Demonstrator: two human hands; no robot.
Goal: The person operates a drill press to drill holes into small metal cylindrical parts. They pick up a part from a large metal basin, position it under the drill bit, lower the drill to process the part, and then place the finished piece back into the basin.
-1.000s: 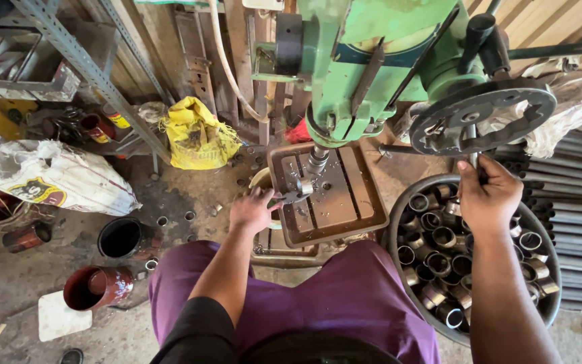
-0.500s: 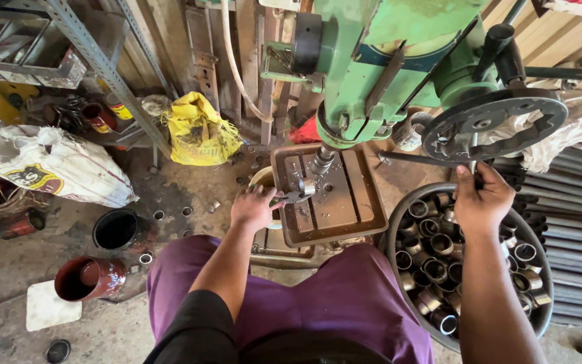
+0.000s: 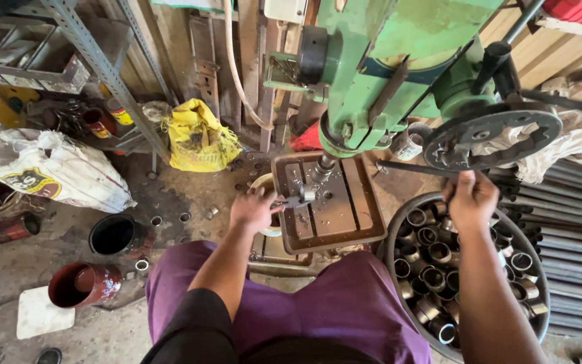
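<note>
- l. hand (image 3: 254, 210) fingers (image 3: 262, 195) are spread a little and curled onto a small metal workpiece (image 3: 298, 199), which is pinched at the l. edge of the drill table (image 3: 345, 222); whether it is fully gripped can't be told.
- the workpiece is seen lying on the slotted brown table, right under the drill bit (image 3: 319, 170), w/ metal chips scattered beside it.
- r. hand (image 3: 469, 197) fingers are closed around a thin dark feed lever (image 3: 409, 168), held out to the r. of the table, just below the spoked handwheel (image 3: 492, 135).
- both are carried on a green drill press (image 3: 399, 61), seen above the table.
- below the r. hand a round tub (image 3: 391, 253) is seen, packed w/ short cut pipe rings (image 3: 432, 276).
- long steel pipes (image 3: 574, 229) are stacked at far r.
- purple-clad legs (image 3: 345, 317) are seen betw. the arms.
- on the floor to the l.: a black pot (image 3: 112, 234), a red pot (image 3: 79, 284), a white sack (image 3: 48, 168), a yellow bag (image 3: 197, 138) nr the wall.
</note>
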